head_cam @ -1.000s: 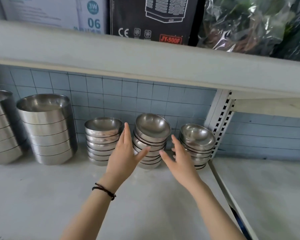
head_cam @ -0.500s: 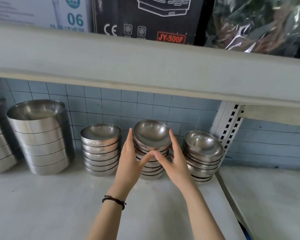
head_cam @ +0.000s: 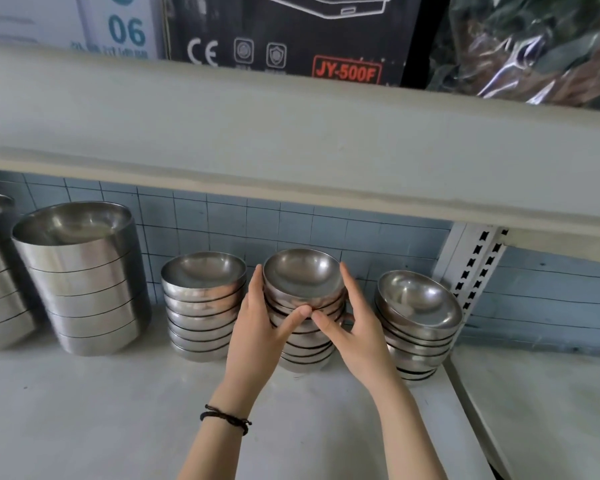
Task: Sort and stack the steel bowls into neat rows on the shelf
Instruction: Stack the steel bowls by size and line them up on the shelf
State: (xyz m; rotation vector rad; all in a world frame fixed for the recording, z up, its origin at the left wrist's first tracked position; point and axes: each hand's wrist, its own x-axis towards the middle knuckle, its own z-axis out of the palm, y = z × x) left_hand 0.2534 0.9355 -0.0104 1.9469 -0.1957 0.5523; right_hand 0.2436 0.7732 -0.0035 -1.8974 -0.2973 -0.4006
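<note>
Three stacks of small steel bowls stand in a row at the back of the white shelf (head_cam: 118, 410). The middle stack (head_cam: 303, 282) leans a little, with its top bowl tilted toward me. My left hand (head_cam: 257, 336) presses its left side and my right hand (head_cam: 355, 336) its right side; both thumbs meet at the front under the upper bowls. The left stack (head_cam: 203, 303) stands straight beside my left hand. The right stack (head_cam: 418, 323) leans to the right, next to the upright.
Two tall stacks of larger steel bowls (head_cam: 80, 278) stand at far left. A thick upper shelf board (head_cam: 291, 140) hangs low overhead, with boxes on it. A perforated white upright (head_cam: 471, 268) and a divider rim bound the shelf on the right.
Both hands moved forward from in front of the stacks and closed around the middle stack. The view has drawn nearer to the shelf.
</note>
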